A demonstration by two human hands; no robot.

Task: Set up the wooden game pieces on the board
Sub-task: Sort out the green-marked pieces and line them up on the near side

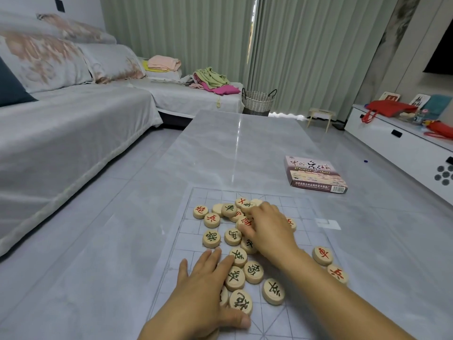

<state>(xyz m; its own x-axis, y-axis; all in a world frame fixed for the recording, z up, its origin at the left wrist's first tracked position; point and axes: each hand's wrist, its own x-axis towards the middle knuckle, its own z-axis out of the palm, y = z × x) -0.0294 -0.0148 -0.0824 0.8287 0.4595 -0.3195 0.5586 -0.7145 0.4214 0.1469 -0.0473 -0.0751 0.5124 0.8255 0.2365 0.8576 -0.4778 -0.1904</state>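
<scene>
Several round wooden game pieces (253, 271) with red or dark characters lie scattered in a loose heap on a thin, see-through gridded board (196, 227) spread over the table. My left hand (203, 293) lies flat at the near left of the heap, fingers straight, thumb against a dark-marked piece (241, 302). My right hand (266, 229) reaches into the middle of the heap, palm down, fingers bent over the pieces; its fingertips touch a red-marked piece (244, 223). Two red-marked pieces (322, 255) lie apart at the right.
A Chinese chess box (316, 176) lies on the grey marble-look table (232, 148) beyond the board at the right. A grey sofa (73, 123) runs along the left, a white low cabinet (397, 143) along the right, and a woven basket (258, 101) stands past the table's far end.
</scene>
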